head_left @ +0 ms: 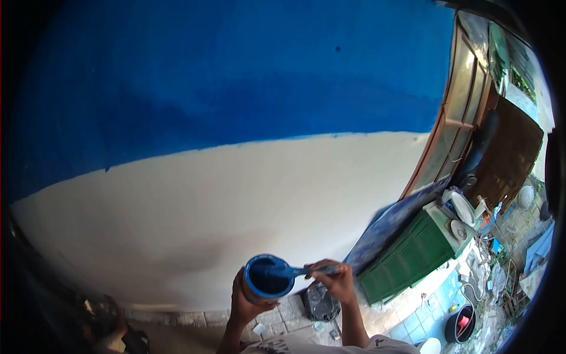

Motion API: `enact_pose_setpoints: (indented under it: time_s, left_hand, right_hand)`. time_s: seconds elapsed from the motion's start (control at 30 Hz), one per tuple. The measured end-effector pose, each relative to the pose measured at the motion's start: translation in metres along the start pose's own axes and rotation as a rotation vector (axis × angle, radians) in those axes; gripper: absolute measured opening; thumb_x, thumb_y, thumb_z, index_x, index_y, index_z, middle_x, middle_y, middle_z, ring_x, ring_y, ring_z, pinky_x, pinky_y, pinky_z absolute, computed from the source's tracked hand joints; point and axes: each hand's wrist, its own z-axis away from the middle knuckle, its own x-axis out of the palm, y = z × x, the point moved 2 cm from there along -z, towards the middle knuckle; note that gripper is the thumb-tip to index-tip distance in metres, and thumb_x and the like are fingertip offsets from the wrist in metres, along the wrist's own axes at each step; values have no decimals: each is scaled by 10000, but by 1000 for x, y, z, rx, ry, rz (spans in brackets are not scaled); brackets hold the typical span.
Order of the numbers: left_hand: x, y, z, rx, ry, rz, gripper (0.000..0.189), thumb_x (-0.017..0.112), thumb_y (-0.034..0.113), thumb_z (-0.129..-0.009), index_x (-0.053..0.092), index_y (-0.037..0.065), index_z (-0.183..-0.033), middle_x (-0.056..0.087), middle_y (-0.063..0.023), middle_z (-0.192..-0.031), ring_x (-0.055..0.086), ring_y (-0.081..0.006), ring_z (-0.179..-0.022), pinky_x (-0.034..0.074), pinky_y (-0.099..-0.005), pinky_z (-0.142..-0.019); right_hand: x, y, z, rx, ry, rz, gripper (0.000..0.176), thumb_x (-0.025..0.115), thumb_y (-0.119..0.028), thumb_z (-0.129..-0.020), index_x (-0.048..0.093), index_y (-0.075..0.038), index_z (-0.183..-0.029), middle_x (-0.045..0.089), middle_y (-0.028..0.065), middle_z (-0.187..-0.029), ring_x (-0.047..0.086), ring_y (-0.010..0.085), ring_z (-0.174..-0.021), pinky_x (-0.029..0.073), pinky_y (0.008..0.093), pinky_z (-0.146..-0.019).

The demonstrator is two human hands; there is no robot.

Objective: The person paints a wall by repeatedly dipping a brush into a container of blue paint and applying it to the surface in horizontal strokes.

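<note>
Two grips: my left hand (243,298) wraps paint can (268,278), right hand (337,281) pinches brush (289,272) inside it; best wipe excess on rim.

A wall (236,194), blue above and cream below, meets a wooden-framed window (463,100), a green cabinet (407,259) and a cluttered tiled floor (413,321) in daylight.

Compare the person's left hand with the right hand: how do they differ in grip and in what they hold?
The left hand wraps round the side of the paint can; the right hand pinches the brush by its handle. The left hand holds the can upright; the right hand holds the brush roughly level, its head in the can's mouth. Both are bare and raised before the wall.
</note>
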Motion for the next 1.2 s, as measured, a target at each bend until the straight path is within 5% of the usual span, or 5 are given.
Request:
enact_pose_setpoints:
  time_s: [0.13,0.27,0.43,0.6,1.2]
  left_hand:
    - [-34,1,0,12,30,37,1336,1058,298,-517,271,22,-1561,484,-187,-1466,524,-328,-1363,441,-462,-1151]
    - [-73,14,-4,19,39,38,1307,1061,234,-492,303,43,-1540,533,-166,-1423,554,-312,-1328,449,-455,-1135]
    - [-112,-3,-3,51,118,38,1304,1061,207,-498,298,44,-1543,551,-166,-1420,567,-303,-1311,468,-443,-1121]
    - [-152,6,-6,57,107,22,1349,1054,305,-512,264,47,-1575,463,-189,-1486,521,-336,-1364,454,-461,-1146]
    - [-206,-20,-21,104,40,88,1275,1041,213,-520,289,77,-1541,516,-146,-1429,558,-289,-1316,485,-442,-1110]
  right_hand:
    - [25,8,-7,-126,164,-211,118,685,23,-953,642,93,-1039,698,320,-1062,742,313,-812,681,432,-619]
    - [56,7,-25,-257,340,-226,122,654,-80,-999,592,21,-1028,691,206,-913,708,250,-639,661,430,-542]
    - [110,-10,-29,-322,265,-248,112,653,-80,-1006,597,13,-1033,635,126,-930,710,239,-676,661,412,-537]
    - [149,1,-20,-311,183,-275,150,635,-92,-1015,614,53,-1045,706,244,-1009,723,251,-656,674,433,-608]
    - [209,-23,-47,-509,388,-320,184,580,-136,-1059,565,32,-1134,673,206,-1022,667,200,-682,663,355,-534]
